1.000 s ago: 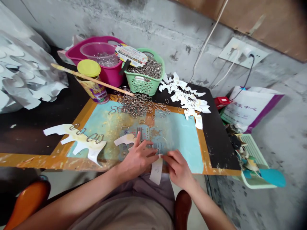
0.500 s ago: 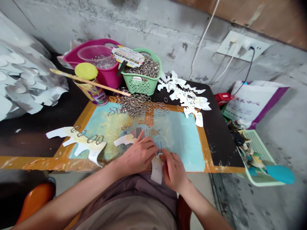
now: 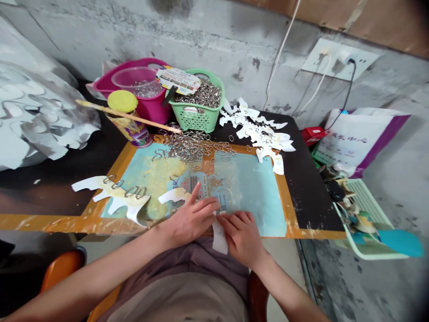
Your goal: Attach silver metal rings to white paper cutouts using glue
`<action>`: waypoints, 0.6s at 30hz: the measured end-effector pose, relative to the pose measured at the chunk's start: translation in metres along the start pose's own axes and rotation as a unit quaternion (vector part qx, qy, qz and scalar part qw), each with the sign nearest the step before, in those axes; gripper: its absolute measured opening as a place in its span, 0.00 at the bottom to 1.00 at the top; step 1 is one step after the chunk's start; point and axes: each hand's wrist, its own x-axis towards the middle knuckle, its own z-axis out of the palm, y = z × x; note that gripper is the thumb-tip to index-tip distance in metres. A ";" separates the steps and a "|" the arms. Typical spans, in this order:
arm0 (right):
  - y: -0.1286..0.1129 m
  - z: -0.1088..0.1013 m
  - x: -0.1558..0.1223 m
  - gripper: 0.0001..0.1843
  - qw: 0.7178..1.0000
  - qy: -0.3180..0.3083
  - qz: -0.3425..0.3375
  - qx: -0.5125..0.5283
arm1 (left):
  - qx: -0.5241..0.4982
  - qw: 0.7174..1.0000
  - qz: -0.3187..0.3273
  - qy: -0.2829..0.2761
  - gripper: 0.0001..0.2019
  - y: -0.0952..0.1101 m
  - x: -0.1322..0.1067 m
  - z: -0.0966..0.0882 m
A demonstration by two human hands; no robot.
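My left hand [image 3: 189, 219] lies on a painted blue-green board [image 3: 254, 197], its fingers reaching toward the top of a white paper strip [image 3: 219, 239]. My right hand [image 3: 239, 237] pinches that strip near its upper end, and the strip hangs down past the board's front edge. The hands nearly touch, and whatever lies under the fingers is hidden. A small white paper cutout [image 3: 174, 195] lies just beyond my left hand. Farther left lies a larger cutout [image 3: 117, 199] with several metal rings on it. Loose oval metal rings [image 3: 191, 147] are heaped at the board's far edge.
A green plastic basket [image 3: 196, 109] full of rings stands behind the board, beside a pink tub [image 3: 147, 98] and a can [image 3: 127, 127] with a yellow lid. Stacked white cutouts [image 3: 256, 129] lie to the right; a large pile [image 3: 36, 112] lies left.
My right hand has moved left over the paper strip, bringing the hands closer together. The whole scene has shifted slightly in view as my head moved.
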 end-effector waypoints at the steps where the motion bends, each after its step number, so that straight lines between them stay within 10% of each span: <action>1: 0.000 -0.001 0.000 0.24 1.000 -0.007 -0.001 -0.004 | -0.018 1.000 -0.018 -0.012 0.09 0.000 -0.001 -0.003; 11: -0.001 0.001 -0.001 0.22 1.000 -0.013 0.008 0.003 | -0.072 0.992 0.092 -0.047 0.11 -0.020 0.012 -0.002; 18: -0.007 -0.001 0.008 0.21 0.997 -0.012 0.069 0.031 | -0.104 0.994 0.034 -0.015 0.09 -0.016 0.000 0.009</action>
